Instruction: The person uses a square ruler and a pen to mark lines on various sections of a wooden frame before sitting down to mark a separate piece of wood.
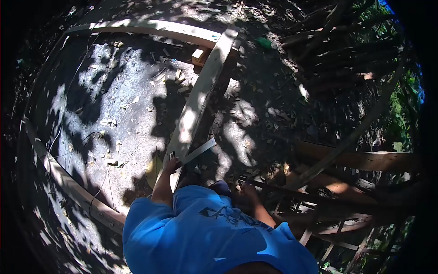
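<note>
My left hand [170,166] is closed on a try square at the near end of a long wooden beam [194,102]. The pale blade of the try square [200,150] reaches across the beam and past its right edge. My right hand [247,189] is lower and to the right, in shade beside my leg. Its fingers look curled; a thin dark thing may be in them, but I cannot make it out. The beam slants away from me, its far end lying over another beam [155,28].
A wooden block [200,56] sits under the beams' crossing. Another beam [77,187] lies at the left. Boards [356,157] and poles are piled at the right. Chips and dry leaves cover the sunlit, shaded ground [130,100]. A thin wire [78,68] hangs at the left.
</note>
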Demonstrator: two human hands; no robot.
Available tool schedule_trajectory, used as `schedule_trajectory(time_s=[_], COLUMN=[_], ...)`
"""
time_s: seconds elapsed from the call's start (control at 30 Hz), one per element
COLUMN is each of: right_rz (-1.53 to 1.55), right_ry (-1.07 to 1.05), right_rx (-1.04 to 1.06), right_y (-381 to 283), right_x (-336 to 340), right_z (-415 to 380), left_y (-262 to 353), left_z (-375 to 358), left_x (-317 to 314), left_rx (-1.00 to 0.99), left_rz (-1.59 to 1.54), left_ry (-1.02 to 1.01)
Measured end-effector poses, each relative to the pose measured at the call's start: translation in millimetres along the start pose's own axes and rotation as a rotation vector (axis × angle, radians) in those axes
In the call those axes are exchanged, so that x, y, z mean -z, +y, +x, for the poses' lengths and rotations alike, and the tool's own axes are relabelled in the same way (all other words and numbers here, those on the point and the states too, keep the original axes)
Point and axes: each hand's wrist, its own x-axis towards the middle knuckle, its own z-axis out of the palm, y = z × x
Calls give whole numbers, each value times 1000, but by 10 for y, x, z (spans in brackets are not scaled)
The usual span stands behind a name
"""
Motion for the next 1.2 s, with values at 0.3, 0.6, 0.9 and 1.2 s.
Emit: schedule_trajectory(time_s=[0.3, 0.6, 0.9, 1.2], right_rz=[988, 480, 79, 236], right_ry=[276, 18, -292, -437], right_rx=[-692, -424, 7, -166], right_y=[-313, -895, -2423, -2855], right_x=[1474, 4353, 5534, 5373], right_z=[2073, 5732, 9166, 11393], left_y=[3632, 4719, 6296, 7722], left_z=[1738, 2095, 2078, 3796], left_x=[-1630, -3144, -4154, -5150], left_rx=[-621, -169, -59, -83], left_rz=[344, 87, -289, -534], left_ry=[-41, 240, 482, 362])
